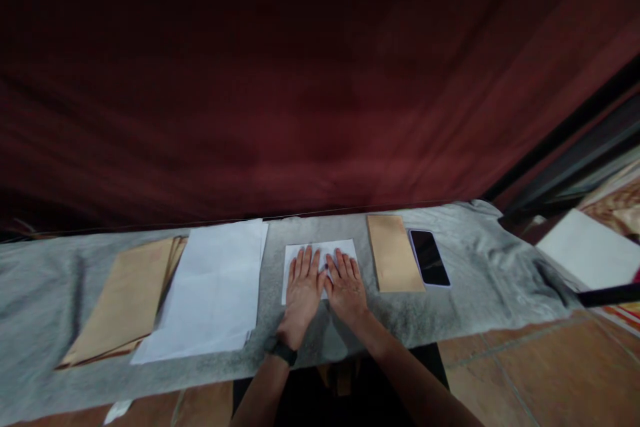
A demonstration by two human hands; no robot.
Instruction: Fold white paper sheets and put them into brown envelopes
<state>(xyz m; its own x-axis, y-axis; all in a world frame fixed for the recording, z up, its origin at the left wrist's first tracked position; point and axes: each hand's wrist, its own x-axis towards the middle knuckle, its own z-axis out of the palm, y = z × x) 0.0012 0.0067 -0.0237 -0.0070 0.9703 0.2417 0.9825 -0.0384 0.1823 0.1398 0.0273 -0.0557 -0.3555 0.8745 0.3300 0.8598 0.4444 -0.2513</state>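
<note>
Both hands, left hand [301, 293] and right hand [345, 288], lie flat on the folded white paper [324, 246] mid-table [450, 320]. Fingers [306, 260] are spread out, gripping nothing. The brown envelope [395, 253] sits just right.

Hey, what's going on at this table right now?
A person has both hands flat, palms down and side by side, on a small white paper on a grey cloth: the left hand and the right hand. To the left lie a stack of white sheets and a pile of brown envelopes. To the right lies a single brown envelope with a dark phone beside it.
</note>
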